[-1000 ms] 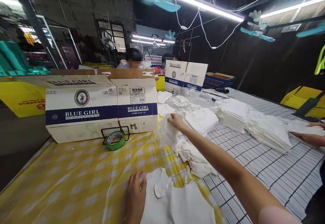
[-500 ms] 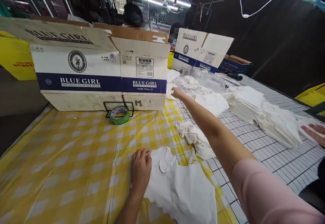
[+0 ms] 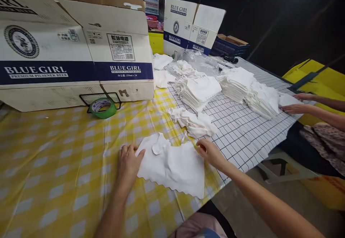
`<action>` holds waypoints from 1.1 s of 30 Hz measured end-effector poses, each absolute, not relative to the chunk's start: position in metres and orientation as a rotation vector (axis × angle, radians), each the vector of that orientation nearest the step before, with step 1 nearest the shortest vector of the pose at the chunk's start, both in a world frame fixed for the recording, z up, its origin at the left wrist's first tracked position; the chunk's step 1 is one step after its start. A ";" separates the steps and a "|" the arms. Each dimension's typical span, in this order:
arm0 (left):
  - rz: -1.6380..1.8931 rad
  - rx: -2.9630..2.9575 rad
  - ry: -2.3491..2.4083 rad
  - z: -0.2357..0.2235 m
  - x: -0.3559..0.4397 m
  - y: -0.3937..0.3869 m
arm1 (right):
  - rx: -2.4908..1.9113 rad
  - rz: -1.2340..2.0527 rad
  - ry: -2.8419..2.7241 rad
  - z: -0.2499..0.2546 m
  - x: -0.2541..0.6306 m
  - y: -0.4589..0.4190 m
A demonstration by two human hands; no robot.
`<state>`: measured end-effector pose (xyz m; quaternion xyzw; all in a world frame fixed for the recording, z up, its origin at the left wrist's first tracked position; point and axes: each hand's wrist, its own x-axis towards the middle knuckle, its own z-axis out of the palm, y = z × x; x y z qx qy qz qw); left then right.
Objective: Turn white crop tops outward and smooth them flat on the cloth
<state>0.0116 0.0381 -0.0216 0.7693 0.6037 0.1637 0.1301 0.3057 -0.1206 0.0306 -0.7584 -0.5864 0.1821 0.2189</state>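
Note:
A small white garment [image 3: 175, 168] with a scalloped hem and a narrow strap lies flat on the yellow checked tablecloth [image 3: 81, 159] in front of me. My left hand [image 3: 129, 162] rests at its left edge, thumb apart from the fingers. At the upper right edge, my right hand [image 3: 211, 153] has its fingers curled and closed on the cloth. Just beyond sits a crumpled white garment [image 3: 192, 123]. Further back are a stack of white garments [image 3: 198, 90] and loose white cloth [image 3: 163, 79] beside the carton.
A large Blue Girl carton [image 3: 121, 69] stands at the back left, with green tape [image 3: 104, 108] before it. Another carton [image 3: 192, 26] stands farther back, near clear plastic [image 3: 199, 62]. Rightward, a co-worker's hands [image 3: 296, 105] touch white cloth beside more stacks [image 3: 239, 83].
My right hand carried a white piece toward the cloth by the carton and let go there. It has come back to the flat garment's right edge. My left hand stayed at the left edge.

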 end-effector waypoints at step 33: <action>0.389 1.901 1.411 -0.003 -0.122 -0.118 | -1.440 0.739 -1.845 -0.003 0.292 -0.221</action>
